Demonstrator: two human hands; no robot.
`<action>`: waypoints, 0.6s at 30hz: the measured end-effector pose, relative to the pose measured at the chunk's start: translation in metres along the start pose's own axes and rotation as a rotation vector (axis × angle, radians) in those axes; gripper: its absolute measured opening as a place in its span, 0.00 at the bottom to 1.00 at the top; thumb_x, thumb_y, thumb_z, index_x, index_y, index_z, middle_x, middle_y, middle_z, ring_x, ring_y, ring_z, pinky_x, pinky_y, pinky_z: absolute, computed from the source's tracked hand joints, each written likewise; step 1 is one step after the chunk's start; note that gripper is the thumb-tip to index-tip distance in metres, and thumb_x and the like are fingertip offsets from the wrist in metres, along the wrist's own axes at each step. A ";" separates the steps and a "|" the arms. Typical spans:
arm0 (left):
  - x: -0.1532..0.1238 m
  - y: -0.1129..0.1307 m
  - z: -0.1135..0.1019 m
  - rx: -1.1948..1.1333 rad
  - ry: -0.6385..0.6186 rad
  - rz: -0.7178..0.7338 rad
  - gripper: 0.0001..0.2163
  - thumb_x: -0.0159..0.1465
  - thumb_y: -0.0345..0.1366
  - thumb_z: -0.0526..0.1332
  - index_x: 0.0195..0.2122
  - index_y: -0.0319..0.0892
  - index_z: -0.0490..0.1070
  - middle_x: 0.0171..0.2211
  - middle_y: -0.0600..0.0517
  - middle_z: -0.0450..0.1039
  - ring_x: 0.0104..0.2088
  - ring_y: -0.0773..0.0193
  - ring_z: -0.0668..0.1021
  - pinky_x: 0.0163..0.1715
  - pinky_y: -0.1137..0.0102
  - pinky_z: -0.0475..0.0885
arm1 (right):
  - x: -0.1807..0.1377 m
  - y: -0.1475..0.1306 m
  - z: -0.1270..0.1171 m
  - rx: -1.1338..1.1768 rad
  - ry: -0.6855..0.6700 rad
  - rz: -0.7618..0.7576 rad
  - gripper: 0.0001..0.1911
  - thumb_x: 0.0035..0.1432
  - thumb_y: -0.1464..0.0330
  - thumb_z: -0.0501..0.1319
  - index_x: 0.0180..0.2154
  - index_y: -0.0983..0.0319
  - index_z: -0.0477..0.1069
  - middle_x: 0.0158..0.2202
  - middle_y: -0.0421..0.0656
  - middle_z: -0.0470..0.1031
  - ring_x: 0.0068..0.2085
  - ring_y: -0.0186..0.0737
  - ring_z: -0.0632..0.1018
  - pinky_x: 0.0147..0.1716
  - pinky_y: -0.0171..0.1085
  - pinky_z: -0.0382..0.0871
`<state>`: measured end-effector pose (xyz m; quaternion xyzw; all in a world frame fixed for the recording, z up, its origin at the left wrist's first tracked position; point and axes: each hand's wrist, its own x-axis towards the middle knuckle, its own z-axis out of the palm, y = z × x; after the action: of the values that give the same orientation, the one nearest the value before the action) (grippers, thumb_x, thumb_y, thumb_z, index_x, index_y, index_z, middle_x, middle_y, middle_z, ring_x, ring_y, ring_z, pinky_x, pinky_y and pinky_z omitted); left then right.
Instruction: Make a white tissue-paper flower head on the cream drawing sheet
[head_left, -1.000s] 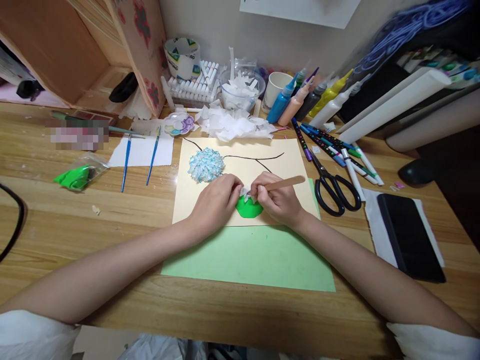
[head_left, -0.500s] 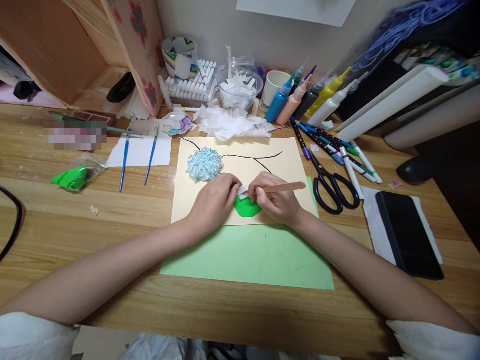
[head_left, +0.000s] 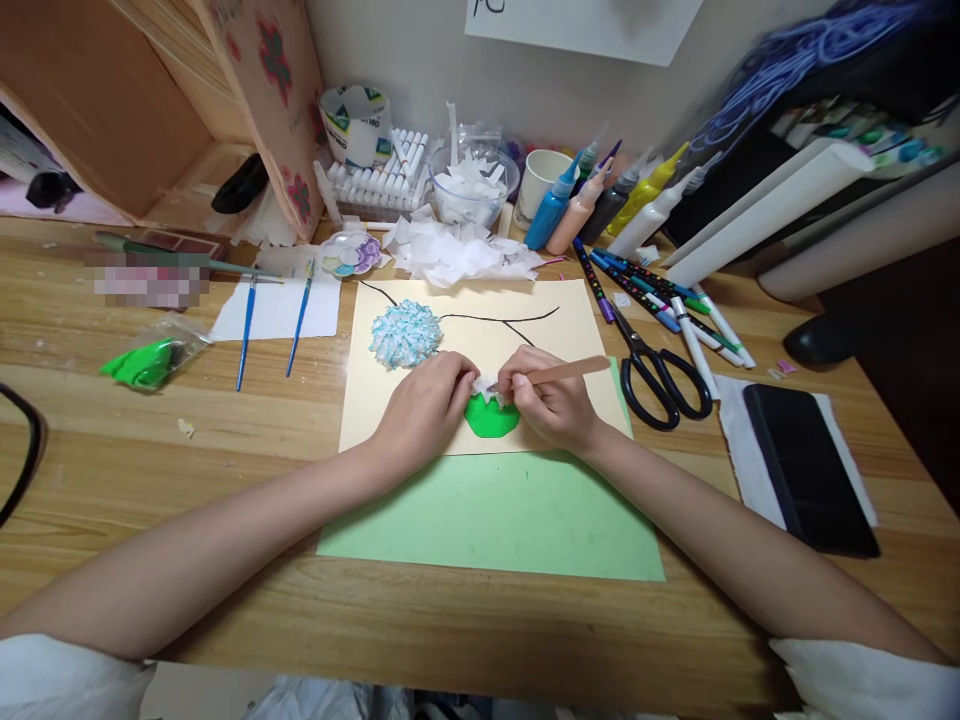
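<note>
Where the two hands nearly meet, a smooth, rounded patch of bright green modelling clay (head_left: pixel 492 420) lies on a cream paper sheet (head_left: pixel 367 415), near its lower edge. Thin, crinkled white paper pieces (head_left: pixel 486 386) form a jagged frill along the patch's upper rim. The right hand (head_left: pixel 551 402) is clamped on a flat, round-ended wooden craft stick (head_left: pixel 576 370), its fingertips beside the frill. The left hand (head_left: pixel 429 400) has its fingers curled together at the frill's other side; whether they grip a piece I cannot tell.

Up and left on the cream sheet sits a domed, ruffled blue-and-white flower (head_left: pixel 406 334), with a thin black branch line (head_left: pixel 487 319) drawn out from it. A pale green sheet (head_left: pixel 487 520) lies underneath, on the wood-grain tabletop (head_left: pixel 247 440). Black-handled scissors (head_left: pixel 664 378) lie open to the right, and a glossy black phone (head_left: pixel 810 470) rests on white paper beyond.

Behind, crumpled white tissue (head_left: pixel 461 250) is heaped before a tub of paper shreds (head_left: pixel 471 190). A roll of tape (head_left: pixel 356 125) bears dark, inverted lettering that I cannot read surely; handwriting on the wall sheet (head_left: pixel 585 25) is cut off by the frame.
</note>
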<state>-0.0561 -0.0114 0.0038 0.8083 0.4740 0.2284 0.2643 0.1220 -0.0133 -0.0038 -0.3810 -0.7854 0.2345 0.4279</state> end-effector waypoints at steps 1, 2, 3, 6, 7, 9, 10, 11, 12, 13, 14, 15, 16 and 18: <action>0.000 0.000 0.000 0.000 0.002 -0.001 0.07 0.66 0.32 0.50 0.37 0.41 0.66 0.34 0.50 0.72 0.34 0.63 0.72 0.33 0.69 0.65 | 0.000 0.000 0.000 -0.004 0.017 -0.018 0.11 0.58 0.75 0.49 0.25 0.60 0.63 0.21 0.39 0.66 0.26 0.37 0.68 0.28 0.37 0.62; 0.000 0.000 0.000 -0.001 0.003 -0.002 0.06 0.66 0.32 0.50 0.37 0.41 0.66 0.34 0.50 0.72 0.34 0.63 0.72 0.33 0.69 0.65 | 0.000 0.000 0.000 -0.007 0.028 -0.031 0.11 0.58 0.75 0.49 0.25 0.60 0.63 0.21 0.39 0.66 0.26 0.37 0.68 0.28 0.37 0.62; 0.000 0.000 0.000 -0.001 0.004 -0.003 0.06 0.66 0.32 0.50 0.37 0.41 0.66 0.34 0.50 0.72 0.34 0.63 0.72 0.33 0.69 0.65 | 0.000 0.000 0.000 -0.012 0.028 -0.041 0.11 0.58 0.75 0.48 0.25 0.60 0.62 0.21 0.39 0.66 0.26 0.37 0.68 0.28 0.37 0.61; 0.000 0.000 0.000 -0.006 0.000 -0.006 0.07 0.66 0.32 0.49 0.37 0.41 0.66 0.34 0.50 0.72 0.35 0.62 0.73 0.33 0.68 0.65 | 0.000 -0.001 0.001 -0.047 -0.024 -0.076 0.11 0.58 0.75 0.48 0.25 0.59 0.61 0.22 0.39 0.66 0.26 0.37 0.67 0.27 0.37 0.61; 0.000 0.000 0.000 -0.006 -0.002 -0.008 0.07 0.66 0.32 0.49 0.37 0.41 0.66 0.34 0.50 0.72 0.35 0.62 0.73 0.34 0.68 0.65 | 0.001 -0.001 0.001 -0.066 -0.041 -0.088 0.10 0.58 0.75 0.49 0.26 0.59 0.61 0.22 0.40 0.66 0.26 0.37 0.67 0.27 0.37 0.61; 0.000 0.000 0.000 -0.005 -0.001 -0.009 0.07 0.66 0.32 0.49 0.37 0.41 0.66 0.34 0.50 0.72 0.35 0.62 0.73 0.34 0.68 0.66 | 0.001 -0.002 0.001 -0.105 -0.063 -0.105 0.10 0.58 0.75 0.49 0.26 0.59 0.61 0.22 0.40 0.65 0.26 0.37 0.67 0.28 0.37 0.61; 0.000 0.000 -0.001 -0.004 0.001 -0.010 0.07 0.66 0.32 0.49 0.37 0.41 0.66 0.34 0.50 0.72 0.35 0.62 0.73 0.34 0.68 0.66 | 0.002 -0.002 0.002 -0.119 -0.068 -0.111 0.10 0.58 0.75 0.49 0.26 0.60 0.61 0.22 0.40 0.65 0.27 0.38 0.67 0.28 0.37 0.61; 0.000 0.000 -0.001 -0.003 0.003 -0.010 0.07 0.66 0.32 0.49 0.37 0.41 0.66 0.34 0.50 0.72 0.35 0.62 0.73 0.34 0.68 0.66 | 0.002 -0.003 0.002 -0.128 -0.071 -0.116 0.10 0.58 0.75 0.49 0.26 0.60 0.61 0.23 0.40 0.65 0.27 0.38 0.67 0.28 0.37 0.61; 0.000 0.000 -0.001 -0.004 0.006 -0.009 0.07 0.66 0.32 0.49 0.36 0.41 0.66 0.34 0.50 0.72 0.35 0.62 0.73 0.34 0.68 0.66 | 0.002 -0.003 0.001 -0.128 -0.070 -0.119 0.10 0.58 0.75 0.48 0.26 0.60 0.61 0.23 0.40 0.65 0.27 0.38 0.67 0.28 0.37 0.61; -0.001 0.001 -0.002 -0.004 0.009 -0.010 0.07 0.66 0.32 0.49 0.36 0.41 0.66 0.34 0.50 0.72 0.35 0.62 0.73 0.34 0.68 0.66 | 0.001 -0.003 0.001 -0.121 -0.065 -0.120 0.10 0.58 0.75 0.48 0.27 0.60 0.61 0.23 0.40 0.65 0.27 0.38 0.67 0.28 0.37 0.61; -0.001 0.001 -0.002 -0.007 0.012 -0.009 0.07 0.66 0.32 0.49 0.36 0.42 0.66 0.34 0.50 0.72 0.35 0.62 0.73 0.34 0.68 0.66 | 0.001 -0.003 0.001 -0.110 -0.054 -0.119 0.10 0.58 0.75 0.48 0.27 0.60 0.61 0.23 0.40 0.65 0.27 0.38 0.67 0.28 0.37 0.61; -0.001 0.001 -0.002 -0.008 0.014 -0.008 0.07 0.65 0.32 0.49 0.36 0.42 0.66 0.34 0.50 0.72 0.35 0.62 0.73 0.34 0.67 0.67 | 0.001 -0.003 0.001 -0.100 -0.043 -0.118 0.10 0.58 0.75 0.48 0.27 0.59 0.61 0.23 0.40 0.65 0.27 0.38 0.67 0.28 0.36 0.61; -0.001 0.001 -0.003 -0.010 0.015 -0.007 0.07 0.65 0.32 0.49 0.36 0.42 0.66 0.34 0.50 0.72 0.35 0.62 0.73 0.34 0.67 0.67 | 0.001 -0.003 0.001 -0.094 -0.034 -0.119 0.10 0.59 0.74 0.48 0.27 0.59 0.61 0.23 0.40 0.65 0.26 0.38 0.67 0.28 0.36 0.62; 0.000 0.002 -0.003 -0.012 0.015 -0.005 0.07 0.66 0.32 0.48 0.36 0.42 0.65 0.33 0.50 0.72 0.35 0.61 0.73 0.35 0.67 0.67 | 0.001 -0.002 0.002 -0.097 -0.030 -0.129 0.10 0.58 0.74 0.48 0.27 0.59 0.61 0.23 0.40 0.66 0.26 0.38 0.67 0.28 0.37 0.62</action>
<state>-0.0574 -0.0117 0.0073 0.8039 0.4765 0.2366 0.2660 0.1195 -0.0138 -0.0035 -0.3463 -0.8250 0.1735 0.4114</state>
